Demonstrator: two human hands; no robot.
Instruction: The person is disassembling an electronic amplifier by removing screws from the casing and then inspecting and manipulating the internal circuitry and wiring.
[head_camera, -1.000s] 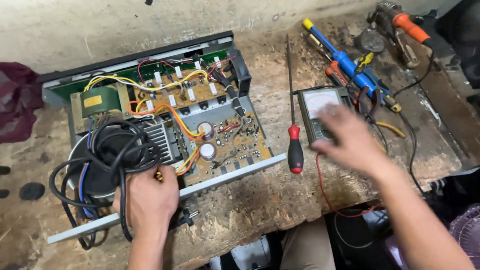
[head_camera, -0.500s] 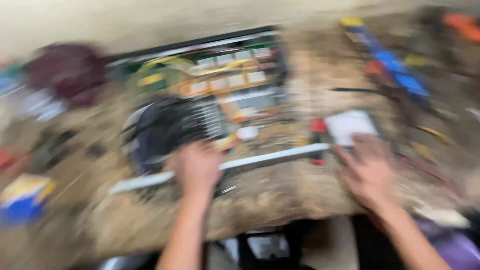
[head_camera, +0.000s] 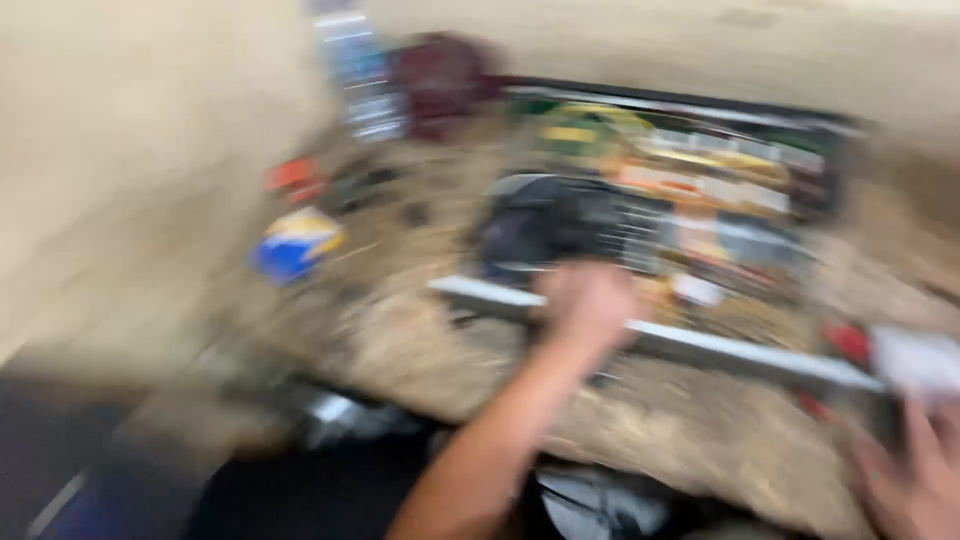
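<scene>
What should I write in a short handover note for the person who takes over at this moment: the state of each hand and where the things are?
Picture is badly blurred.
Left hand: resting on the front rail of the opened electronics chassis, by its dark cable bundle; grip unclear.
Right hand: at the bench's right edge, beside the grey meter; contact unclear.
Red-handled screwdriver: lying left of the meter.
Blue and yellow object: on the bench, left.
Done or left: cannot tell.

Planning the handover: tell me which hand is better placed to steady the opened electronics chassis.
Left, probably. The left hand rests on the front rail of the opened chassis, while the right hand sits off to its side by the pale meter. Blur hides grip.
</scene>
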